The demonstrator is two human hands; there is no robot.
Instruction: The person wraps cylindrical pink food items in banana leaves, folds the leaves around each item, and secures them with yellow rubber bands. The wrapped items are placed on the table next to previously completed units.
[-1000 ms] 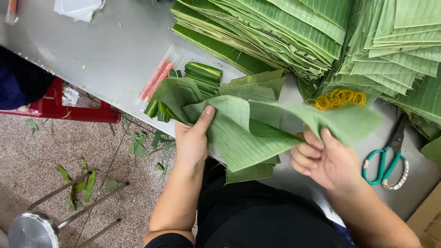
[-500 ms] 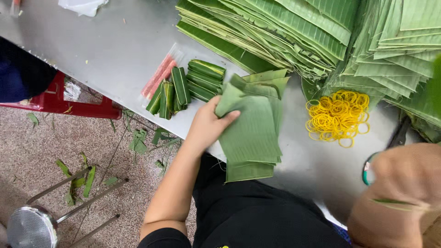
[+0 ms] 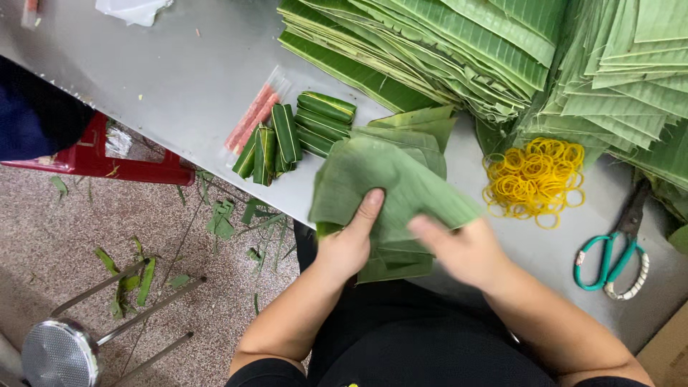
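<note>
wrapped green rolls (image 3: 294, 132) lie left on the counter (image 3: 165, 79). the left hand (image 3: 351, 240) has its grip clamped on a banana leaf piece (image 3: 387, 179) at the counter's near edge; the right hand (image 3: 462, 247), fingers apart, smooths it. folding looks underway; rolling calls for flat edges.

Both bare forearms reach up from the bottom of the view, elbows bent and spread apart, wrists angled toward each other. The left hand (image 3: 349, 244) lies palm down with its thumb stretched forward and pressed flat, the other fingers curled under and out of sight. The right hand (image 3: 462, 247) sits just beside it, slightly blurred, knuckles up, index finger extended toward the left thumb and the remaining fingers loosely bent. The two hands are close together but not touching each other
</note>
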